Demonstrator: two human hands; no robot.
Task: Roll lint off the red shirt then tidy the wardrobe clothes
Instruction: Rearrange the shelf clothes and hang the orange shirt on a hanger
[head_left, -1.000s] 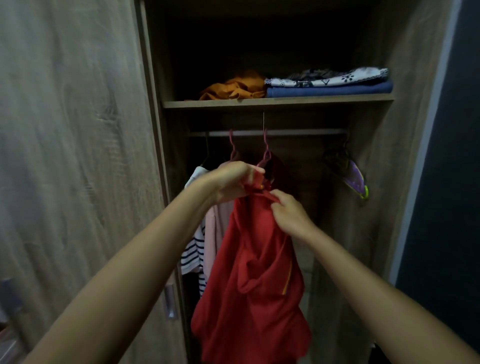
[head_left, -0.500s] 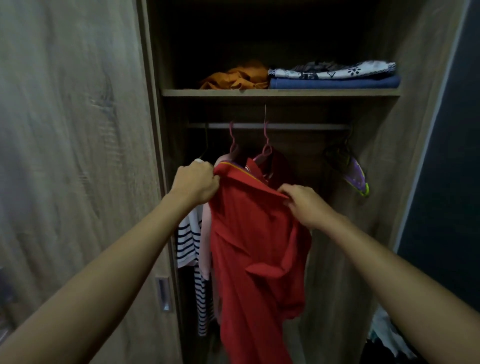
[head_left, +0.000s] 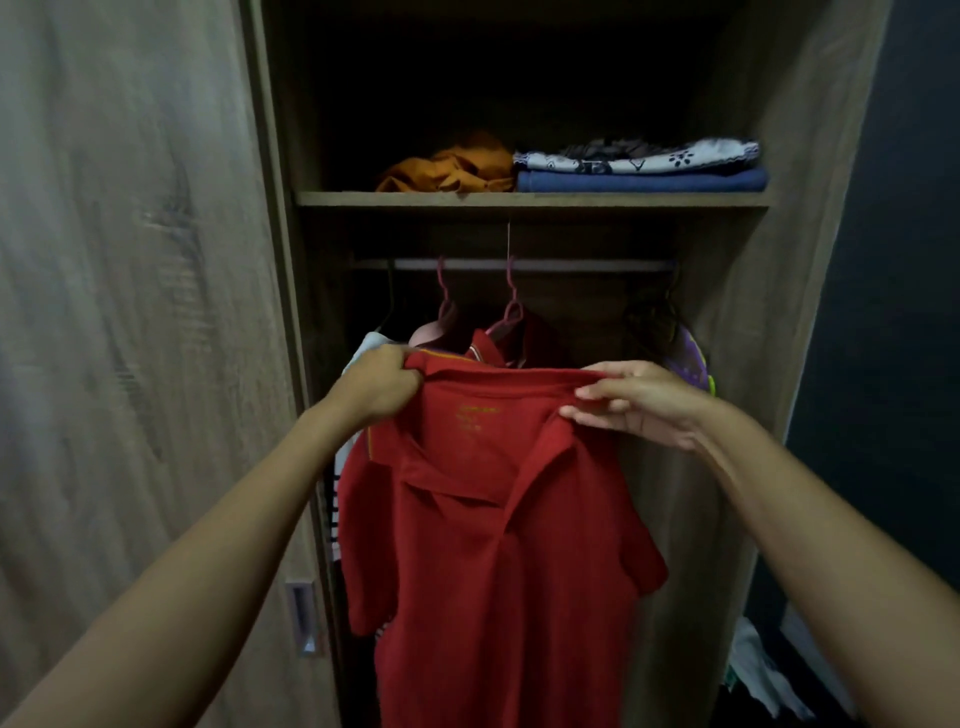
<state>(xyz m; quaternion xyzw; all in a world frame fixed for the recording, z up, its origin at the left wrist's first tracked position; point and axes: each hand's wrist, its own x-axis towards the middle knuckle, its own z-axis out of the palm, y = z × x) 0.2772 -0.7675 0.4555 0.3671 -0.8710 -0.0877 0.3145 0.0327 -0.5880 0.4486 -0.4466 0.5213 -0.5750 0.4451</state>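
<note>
In front of the open wardrobe (head_left: 810, 218) we've got the red shirt (head_left: 498, 545) held up by its shoulders, hanging free below the rail (head_left: 571, 265). Our left hand (head_left: 376, 387) is fisted tight on one corner, our right hand (head_left: 636, 402) pinches the other. Folded clothes (head_left: 639, 171) sit on the shelf above.

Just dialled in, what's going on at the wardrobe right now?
A person stands at the open wardrobe, holding up the red polo shirt by its collar. The left hand grips one end of the collar and the right hand pinches the other, so the shirt hangs spread in front of the hanging rail. No lint roller is in view. Folded clothes sit on the shelf above.
</note>
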